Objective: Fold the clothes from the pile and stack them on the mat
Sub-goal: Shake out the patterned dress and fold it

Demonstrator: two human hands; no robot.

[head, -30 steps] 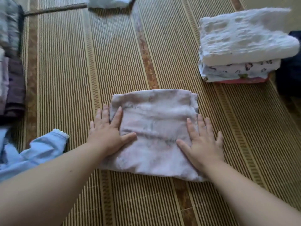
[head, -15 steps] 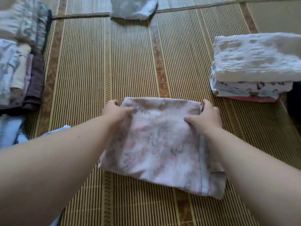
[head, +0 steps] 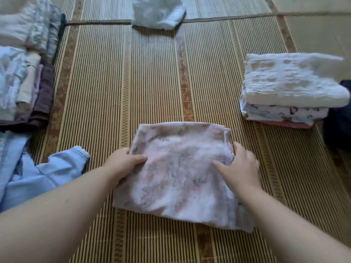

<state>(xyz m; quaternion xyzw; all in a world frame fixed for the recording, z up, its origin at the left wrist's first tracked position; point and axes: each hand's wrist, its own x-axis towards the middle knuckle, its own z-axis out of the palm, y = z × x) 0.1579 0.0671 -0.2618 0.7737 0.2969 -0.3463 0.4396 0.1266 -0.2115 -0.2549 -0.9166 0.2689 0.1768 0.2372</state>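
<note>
Under me: a woven bamboo mat of thin tan and dark brown stripes (head: 152, 82) covers most of the floor I see.
Bands: brown patterned strips (head: 183, 76) run along it away from me, one at the middle, others to each side.
Far edge: a dark bound seam (head: 98, 21) crosses the mat; the same weave goes on beyond it.
Upper right: a plain olive-beige floor surface (head: 315, 35) lies past the mat's border.
Light: soft and even, with only faint shadows.

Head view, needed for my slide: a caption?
Left hand and right hand grip a folded pink cloth on the mat, stack at right.
</note>
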